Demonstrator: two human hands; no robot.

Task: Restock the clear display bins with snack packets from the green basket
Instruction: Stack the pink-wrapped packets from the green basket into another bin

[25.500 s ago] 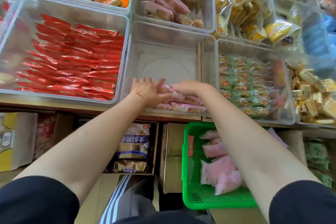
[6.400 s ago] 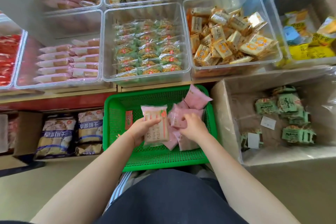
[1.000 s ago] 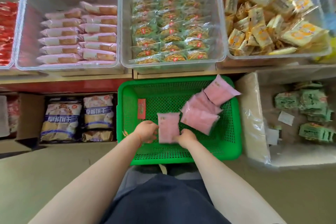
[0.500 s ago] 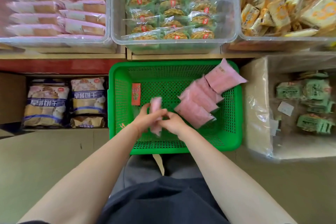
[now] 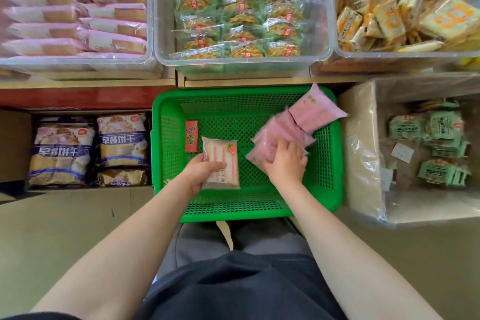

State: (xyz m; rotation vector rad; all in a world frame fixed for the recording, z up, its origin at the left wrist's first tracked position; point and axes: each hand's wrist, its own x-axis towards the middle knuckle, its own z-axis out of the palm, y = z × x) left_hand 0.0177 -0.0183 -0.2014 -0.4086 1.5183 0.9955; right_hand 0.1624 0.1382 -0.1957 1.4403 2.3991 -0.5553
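The green basket (image 5: 166, 153) sits on the floor in front of my knees, below the shelf. My left hand (image 5: 201, 173) grips one pink snack packet (image 5: 222, 156) face up over the basket's left half. My right hand (image 5: 287, 161) lies on a pile of pink packets (image 5: 280, 132) in the basket's right half, fingers curled over the nearest one. Another pink packet (image 5: 315, 109) leans on the basket's far right rim. The clear bin (image 5: 78, 65) at upper left holds rows of the same pink packets.
A clear bin of green waffle packets (image 5: 241, 23) stands above the basket and a bin of yellow packets (image 5: 405, 8) at upper right. A plastic-lined carton with green packets (image 5: 431, 143) is to the right. Biscuit bags (image 5: 88, 148) fill a box at left.
Both hands were together on one packet half a second ago. Now my left hand alone holds it, turned face up, and my right hand has moved right onto the pile.
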